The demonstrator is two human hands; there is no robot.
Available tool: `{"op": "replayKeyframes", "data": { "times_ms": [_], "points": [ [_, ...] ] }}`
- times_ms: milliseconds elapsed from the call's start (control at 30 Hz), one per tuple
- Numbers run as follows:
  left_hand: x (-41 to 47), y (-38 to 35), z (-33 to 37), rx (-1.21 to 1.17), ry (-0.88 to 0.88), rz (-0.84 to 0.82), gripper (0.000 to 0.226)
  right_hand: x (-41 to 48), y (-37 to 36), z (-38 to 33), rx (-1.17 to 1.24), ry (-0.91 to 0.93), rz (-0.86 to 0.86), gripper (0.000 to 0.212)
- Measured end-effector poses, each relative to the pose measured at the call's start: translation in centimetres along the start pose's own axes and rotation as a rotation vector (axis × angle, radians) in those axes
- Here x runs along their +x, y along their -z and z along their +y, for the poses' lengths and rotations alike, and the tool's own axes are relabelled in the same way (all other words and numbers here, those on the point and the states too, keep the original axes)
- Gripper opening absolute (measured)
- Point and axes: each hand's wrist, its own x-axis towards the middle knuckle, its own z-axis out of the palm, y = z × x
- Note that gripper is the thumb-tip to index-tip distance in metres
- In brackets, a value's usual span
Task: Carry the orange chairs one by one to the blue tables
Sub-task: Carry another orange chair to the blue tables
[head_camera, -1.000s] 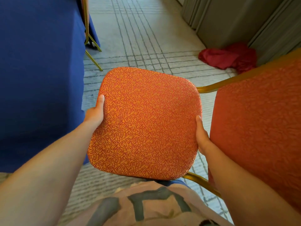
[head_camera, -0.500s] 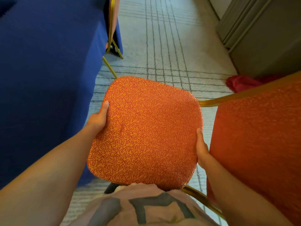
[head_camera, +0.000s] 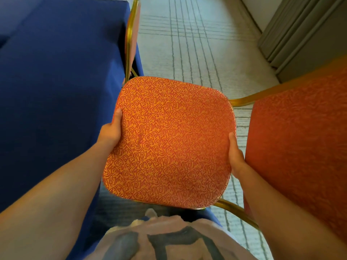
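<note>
The orange chair (head_camera: pixel 169 143), padded in swirl-patterned fabric on a gold metal frame, is held up in front of the person's chest, its seat facing up and its backrest (head_camera: pixel 300 143) to the right. The left hand (head_camera: pixel 110 131) grips the seat's left edge and the right hand (head_camera: pixel 235 158) its right edge, thumbs on top, fingers hidden underneath. Just beside it on the left stands the blue cloth-covered desk (head_camera: pixel 56 81), where a second orange gold-framed chair (head_camera: pixel 131 34) seems already placed. This carry looks nearly finished: what remains is setting the chair down on the pale lined carpet (head_camera: pixel 187 44) by the desk. How many chairs are left to fetch cannot be told.
</note>
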Motion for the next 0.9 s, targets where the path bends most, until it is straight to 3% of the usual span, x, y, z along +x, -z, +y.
{"op": "replayKeyframes", "data": {
  "times_ms": [133,233,300,467,700,900],
  "points": [
    [5.1,-2.2,3.0,0.018,0.018,0.019,0.099,5.5,-2.3,-4.5,-0.029,-0.026,-0.017,0.116],
    [9.3,-4.7,5.3,0.002,0.052,0.043,0.097,10.4,-4.1,-9.0,-0.059,-0.025,-0.054,0.079],
    [12.1,-6.4,7.2,-0.014,0.084,0.086,0.102,14.4,-5.1,-12.2,-0.068,-0.015,-0.055,0.071],
    [18.6,-9.7,11.4,-0.052,0.169,0.171,0.101,23.8,-8.1,-18.4,-0.076,-0.081,-0.044,0.106],
    [28.4,-14.3,11.6,-0.023,0.273,0.24,0.077,33.5,-12.9,-20.2,-0.145,-0.162,0.01,0.052],
    [37.0,-18.0,7.8,0.014,0.317,0.276,0.082,42.4,-17.8,-16.3,-0.167,-0.181,0.053,0.038]
  ]
}}
